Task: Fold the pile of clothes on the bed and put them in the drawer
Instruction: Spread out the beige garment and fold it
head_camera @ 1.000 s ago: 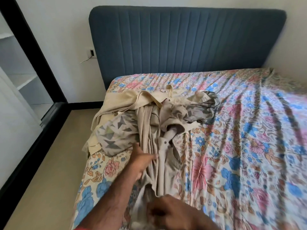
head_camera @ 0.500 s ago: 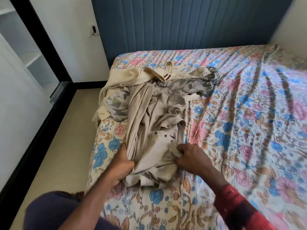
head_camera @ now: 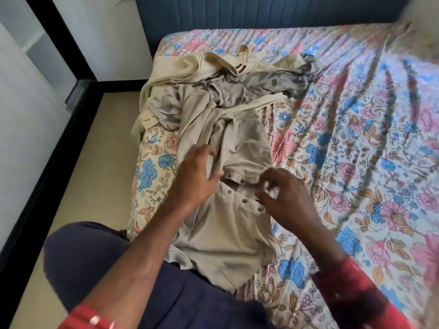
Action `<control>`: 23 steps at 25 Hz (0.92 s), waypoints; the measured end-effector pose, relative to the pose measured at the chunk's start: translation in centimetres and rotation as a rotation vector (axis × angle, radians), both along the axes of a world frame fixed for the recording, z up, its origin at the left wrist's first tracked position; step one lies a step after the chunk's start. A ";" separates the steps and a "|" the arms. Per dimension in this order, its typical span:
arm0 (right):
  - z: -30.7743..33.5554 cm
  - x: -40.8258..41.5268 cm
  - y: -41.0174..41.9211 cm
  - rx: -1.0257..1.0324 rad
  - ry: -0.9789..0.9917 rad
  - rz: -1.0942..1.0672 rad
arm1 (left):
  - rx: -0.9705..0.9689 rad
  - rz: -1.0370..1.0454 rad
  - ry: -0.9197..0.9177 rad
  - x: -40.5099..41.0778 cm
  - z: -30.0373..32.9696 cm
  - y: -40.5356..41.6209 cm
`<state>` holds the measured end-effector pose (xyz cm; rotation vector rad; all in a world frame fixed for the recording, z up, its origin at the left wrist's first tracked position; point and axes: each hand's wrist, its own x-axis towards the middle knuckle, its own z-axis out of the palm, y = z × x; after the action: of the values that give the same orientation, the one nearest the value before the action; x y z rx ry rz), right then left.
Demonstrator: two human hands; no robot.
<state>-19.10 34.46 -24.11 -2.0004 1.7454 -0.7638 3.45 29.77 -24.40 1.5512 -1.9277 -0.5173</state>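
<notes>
A beige buttoned garment (head_camera: 228,233) lies spread on the near left part of the bed (head_camera: 356,162), its lower edge close to my body. Behind it is the rest of the pile: a grey patterned garment (head_camera: 261,84) and a cream garment (head_camera: 190,65) with a striped tag. My left hand (head_camera: 193,176) hovers over the beige garment's left side with its fingers spread and relaxed. My right hand (head_camera: 282,198) hovers by the row of snap buttons with loosely curled fingers, and I see nothing held in it. No drawer is in view.
The bed carries a floral sheet and a dark blue headboard (head_camera: 261,13) at the back. Left of the bed runs a strip of beige floor (head_camera: 99,162) and a black-framed sliding door (head_camera: 31,174). My dark-clothed lap (head_camera: 166,293) is at the bed's near edge.
Both hands gripped the beige garment and pulled it toward me; now they have let go and lifted above it. The view has tilted further down toward the bed.
</notes>
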 end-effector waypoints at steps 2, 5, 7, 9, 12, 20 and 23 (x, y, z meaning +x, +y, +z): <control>-1.5 2.3 -2.7 -0.030 0.091 0.091 | 0.115 -0.215 0.046 -1.1 -1.6 -0.1; -3.2 2.9 -4.9 0.076 0.330 0.102 | 0.162 -0.243 -0.064 -0.2 -3.8 0.5; -2.5 2.1 -5.0 0.151 0.359 0.103 | 0.172 -0.207 -0.125 0.8 -4.0 0.4; -1.0 1.1 -4.0 0.264 0.403 0.148 | 0.236 -0.211 -0.163 1.5 -3.5 1.0; 1.5 -1.0 -0.8 0.494 0.460 0.195 | 0.406 -0.385 -0.230 1.8 -3.0 3.5; 1.0 0.8 5.0 0.015 0.244 0.142 | 0.471 -0.424 0.095 1.8 -3.9 5.7; -0.6 4.0 5.7 0.078 0.218 0.224 | 0.498 -0.335 0.271 1.8 -3.8 5.5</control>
<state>-15.12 40.13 -24.69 -2.2457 1.5969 -0.4129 5.23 35.28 -28.23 1.3422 -1.9387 -1.3637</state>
